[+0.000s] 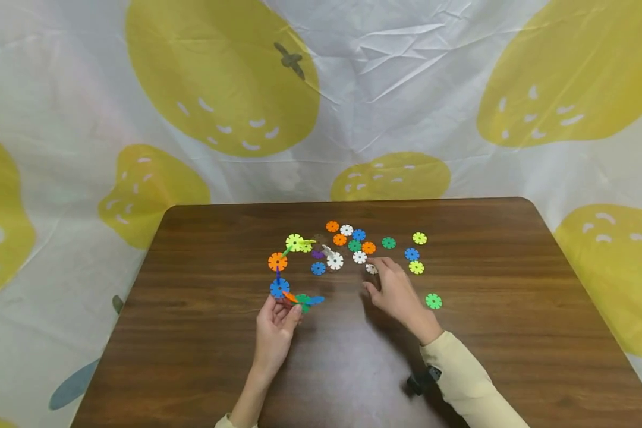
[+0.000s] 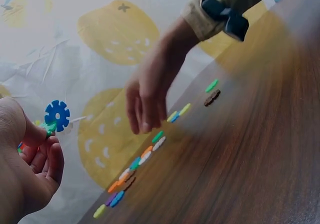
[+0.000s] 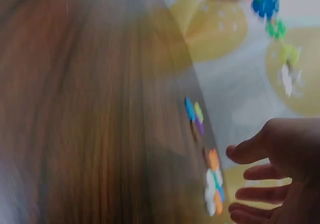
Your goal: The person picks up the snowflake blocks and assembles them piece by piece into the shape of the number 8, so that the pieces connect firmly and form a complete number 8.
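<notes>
- A chain of joined discs (image 1: 289,273) is pinched at its near end by the left hand (image 1: 275,330), fingers curled round a blue disc (image 2: 57,115), and held above the desk (image 1: 192,333).
- The right hand (image 1: 396,291) is held with fingers relaxed and empty, over the loose discs (image 1: 361,244) scattered near the desk's far edge.
- One disc is best pinched by its rim, judged from here, and its slot lined up squarely with the chain's.
- The disc under the right fingertips is partly hidden; the right wrist view is blurred.

No legible text, seemingly, anywhere.
</notes>
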The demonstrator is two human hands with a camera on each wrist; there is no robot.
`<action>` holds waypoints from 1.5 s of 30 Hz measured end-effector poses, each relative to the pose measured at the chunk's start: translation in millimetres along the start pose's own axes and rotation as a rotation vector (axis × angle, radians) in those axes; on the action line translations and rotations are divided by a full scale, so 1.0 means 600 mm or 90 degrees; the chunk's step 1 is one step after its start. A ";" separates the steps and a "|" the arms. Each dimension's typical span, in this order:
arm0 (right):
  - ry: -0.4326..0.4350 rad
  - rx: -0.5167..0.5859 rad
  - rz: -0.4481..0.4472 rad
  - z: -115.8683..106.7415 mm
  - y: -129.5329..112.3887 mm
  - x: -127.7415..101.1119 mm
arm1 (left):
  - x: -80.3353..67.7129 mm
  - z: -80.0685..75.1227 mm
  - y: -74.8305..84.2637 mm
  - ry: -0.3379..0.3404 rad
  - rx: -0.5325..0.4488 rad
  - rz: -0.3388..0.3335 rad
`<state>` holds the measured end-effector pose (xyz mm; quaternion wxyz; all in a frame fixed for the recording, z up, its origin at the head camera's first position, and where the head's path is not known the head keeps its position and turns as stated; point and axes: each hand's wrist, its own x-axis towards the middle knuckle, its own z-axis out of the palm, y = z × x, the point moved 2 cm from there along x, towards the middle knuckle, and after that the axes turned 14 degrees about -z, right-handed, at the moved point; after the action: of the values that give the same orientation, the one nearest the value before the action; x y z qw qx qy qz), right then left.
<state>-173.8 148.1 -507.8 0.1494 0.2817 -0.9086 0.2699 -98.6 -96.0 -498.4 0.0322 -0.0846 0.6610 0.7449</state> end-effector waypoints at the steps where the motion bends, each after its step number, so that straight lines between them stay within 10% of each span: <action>1: -0.013 -0.005 0.015 0.003 0.011 0.000 | 0.000 0.000 0.000 -0.001 0.001 -0.001; 21: -0.045 -0.112 -0.058 0.029 0.017 -0.017 | 0.004 0.006 -0.004 -0.009 -0.001 0.003; 45: -0.055 0.304 -0.038 -0.009 -0.060 -0.013 | 0.004 0.013 -0.008 -0.010 0.009 0.008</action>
<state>-145.8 129.7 -492.0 0.0477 0.3473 -0.8158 0.4600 -101.1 -88.0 -502.5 0.0332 -0.0741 0.6666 0.7410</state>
